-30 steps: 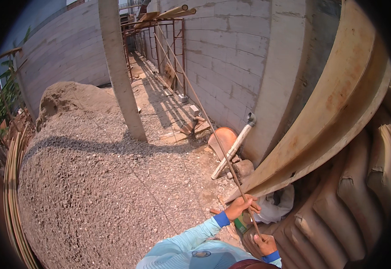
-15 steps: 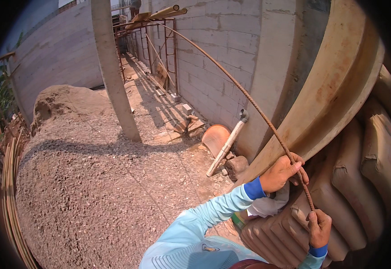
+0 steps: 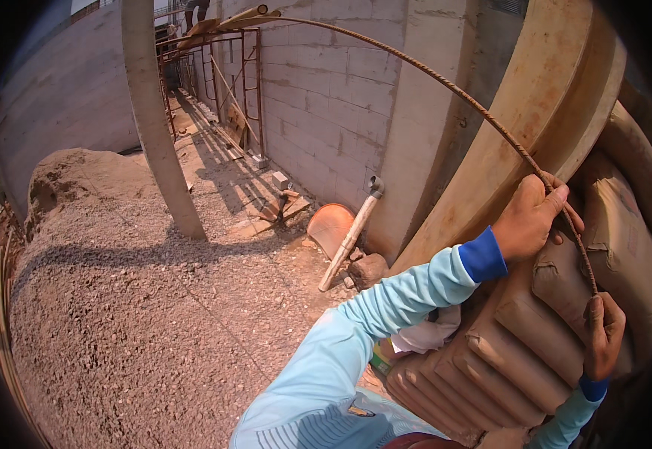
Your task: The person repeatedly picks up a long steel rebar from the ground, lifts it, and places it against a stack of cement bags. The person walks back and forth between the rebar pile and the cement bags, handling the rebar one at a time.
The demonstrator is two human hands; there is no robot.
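Observation:
A long, rusty ribbed steel rebar [image 3: 445, 81] runs from my hands up and away to the left, reaching toward the scaffold at the back. My left hand [image 3: 531, 218] is closed round it a short way above its near end. Lower and farther right, my right hand [image 3: 604, 337] pinches that near end between thumb and fingers. Both hands are over stacked brown paper sacks [image 3: 524, 329], close to a large tan beam [image 3: 539, 82] that slants along the wall.
Gravel [image 3: 146, 329] spreads across the left, with a concrete post [image 3: 157, 120] standing in it. Near the block wall [image 3: 326, 97] are an orange basin [image 3: 331, 228], a pipe with an elbow [image 3: 352, 236] and a rock [image 3: 369, 269]. A person's legs [image 3: 196, 13] show above the scaffold [image 3: 258, 90].
Both my hands have moved right with the rebar, the left one also higher. The bar now lies farther right and arcs more. The view has shifted slightly to the right.

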